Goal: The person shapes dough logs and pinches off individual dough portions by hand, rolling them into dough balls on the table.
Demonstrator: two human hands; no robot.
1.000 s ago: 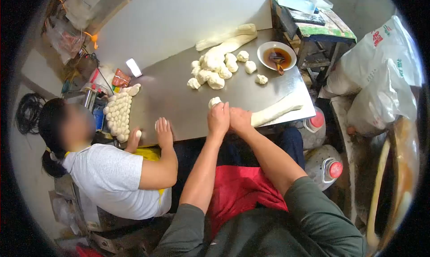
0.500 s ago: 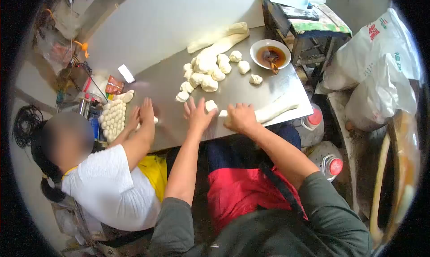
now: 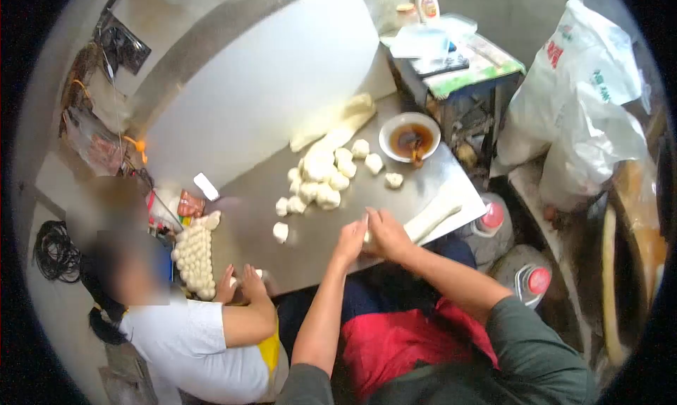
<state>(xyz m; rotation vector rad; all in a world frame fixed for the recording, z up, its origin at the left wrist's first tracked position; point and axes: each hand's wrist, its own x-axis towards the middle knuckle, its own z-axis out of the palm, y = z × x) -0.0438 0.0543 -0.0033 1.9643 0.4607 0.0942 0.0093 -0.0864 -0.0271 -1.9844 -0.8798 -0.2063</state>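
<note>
My left hand (image 3: pixel 350 242) and my right hand (image 3: pixel 386 233) meet at the near edge of the metal table (image 3: pixel 317 244). Both are closed round the left end of a long dough roll (image 3: pixel 435 215), which runs out to the right from my right hand. A bit of pale dough shows between them. A lone dough piece (image 3: pixel 281 232) lies to the left of my hands. Beyond it is a heap of dough pieces (image 3: pixel 319 166) against a larger dough mass (image 3: pixel 340 128). A few single pieces sit right of the heap.
A co-worker (image 3: pixel 201 334) at the left has both hands on small dough pieces, beside rows of dough balls (image 3: pixel 195 260). A white bowl of brown liquid (image 3: pixel 390 151) stands at the back right. Plastic bags (image 3: pixel 585 123) and red-capped jugs (image 3: pixel 522 271) are farther right.
My left hand has left the cut dough piece and come back to my right hand at the roll. Another piece now lies nearer the left. The camera view has tilted up.
</note>
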